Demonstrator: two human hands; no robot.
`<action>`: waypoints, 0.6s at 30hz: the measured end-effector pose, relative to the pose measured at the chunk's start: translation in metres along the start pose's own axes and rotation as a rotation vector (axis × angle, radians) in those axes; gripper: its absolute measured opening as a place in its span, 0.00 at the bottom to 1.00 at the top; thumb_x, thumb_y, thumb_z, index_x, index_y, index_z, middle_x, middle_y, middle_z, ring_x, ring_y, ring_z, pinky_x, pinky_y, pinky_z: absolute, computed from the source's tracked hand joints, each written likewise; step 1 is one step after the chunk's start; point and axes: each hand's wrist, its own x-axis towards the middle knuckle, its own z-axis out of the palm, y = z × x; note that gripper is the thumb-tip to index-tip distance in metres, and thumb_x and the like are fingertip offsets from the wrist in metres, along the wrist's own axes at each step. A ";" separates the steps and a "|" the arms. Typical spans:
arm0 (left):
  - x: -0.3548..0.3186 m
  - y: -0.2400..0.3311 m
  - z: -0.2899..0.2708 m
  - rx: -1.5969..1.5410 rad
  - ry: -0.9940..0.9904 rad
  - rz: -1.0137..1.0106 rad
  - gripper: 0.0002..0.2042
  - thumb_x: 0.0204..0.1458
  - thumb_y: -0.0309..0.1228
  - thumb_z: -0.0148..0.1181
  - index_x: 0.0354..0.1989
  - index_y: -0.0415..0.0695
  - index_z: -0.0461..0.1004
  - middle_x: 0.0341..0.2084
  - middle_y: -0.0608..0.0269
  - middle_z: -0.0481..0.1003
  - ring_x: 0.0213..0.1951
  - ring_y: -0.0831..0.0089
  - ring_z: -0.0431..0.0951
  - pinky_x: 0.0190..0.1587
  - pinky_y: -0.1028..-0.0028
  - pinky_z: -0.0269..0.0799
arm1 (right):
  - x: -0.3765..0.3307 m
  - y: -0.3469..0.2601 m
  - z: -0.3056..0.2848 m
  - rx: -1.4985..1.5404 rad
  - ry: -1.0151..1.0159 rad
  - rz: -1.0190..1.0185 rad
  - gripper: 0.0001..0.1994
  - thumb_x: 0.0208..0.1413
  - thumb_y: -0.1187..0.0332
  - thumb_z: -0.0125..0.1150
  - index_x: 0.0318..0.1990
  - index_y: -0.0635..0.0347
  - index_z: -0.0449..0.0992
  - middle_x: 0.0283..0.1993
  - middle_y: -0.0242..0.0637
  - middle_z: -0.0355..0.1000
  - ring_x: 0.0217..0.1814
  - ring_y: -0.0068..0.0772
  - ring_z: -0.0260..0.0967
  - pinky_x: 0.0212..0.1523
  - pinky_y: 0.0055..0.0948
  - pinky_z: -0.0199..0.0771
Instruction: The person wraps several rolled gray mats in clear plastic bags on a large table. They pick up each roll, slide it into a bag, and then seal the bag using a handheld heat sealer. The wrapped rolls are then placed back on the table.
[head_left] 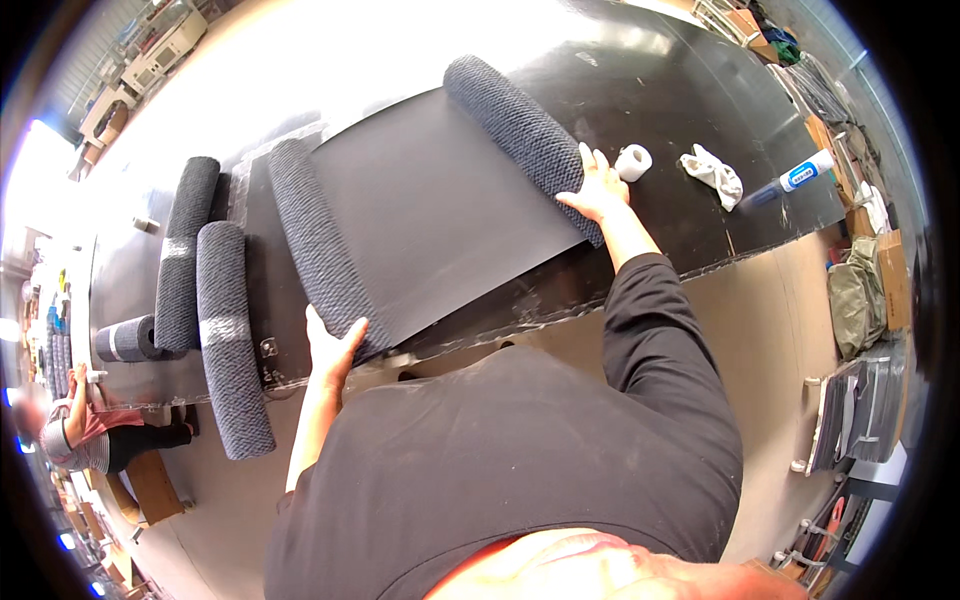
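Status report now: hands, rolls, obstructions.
Left hand on one textured roll; right hand on another textured roll. Dark sheet spread between. Small white roll beside right hand, off sheet.

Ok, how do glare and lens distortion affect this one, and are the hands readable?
Head view: strong glare washes out the far edge of the black table; head view: fisheye bowing curves straight edges toward the rim, with dark corners; head view: the left hand and right hand look readable, each against a textured roll.
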 end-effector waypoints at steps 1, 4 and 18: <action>0.001 -0.007 0.007 0.182 0.056 0.052 0.55 0.33 0.38 0.75 0.67 0.33 0.43 0.63 0.40 0.53 0.63 0.53 0.57 0.65 0.63 0.52 | 0.006 0.010 -0.002 0.039 0.023 -0.005 0.51 0.42 0.45 0.67 0.71 0.44 0.42 0.71 0.40 0.48 0.63 0.44 0.62 0.57 0.39 0.68; 0.008 -0.006 0.016 0.165 0.110 0.117 0.53 0.29 0.34 0.75 0.65 0.32 0.48 0.59 0.44 0.58 0.61 0.56 0.59 0.64 0.65 0.54 | 0.030 0.046 -0.004 0.248 -0.046 -0.024 0.44 0.42 0.50 0.68 0.66 0.51 0.54 0.59 0.44 0.66 0.58 0.42 0.67 0.55 0.37 0.70; 0.099 0.030 0.045 0.702 0.119 0.299 0.49 0.31 0.46 0.71 0.63 0.37 0.54 0.61 0.43 0.56 0.64 0.52 0.56 0.65 0.64 0.54 | 0.050 0.106 0.008 0.838 -0.108 -0.256 0.32 0.46 0.66 0.68 0.58 0.66 0.64 0.52 0.47 0.72 0.55 0.40 0.69 0.57 0.34 0.66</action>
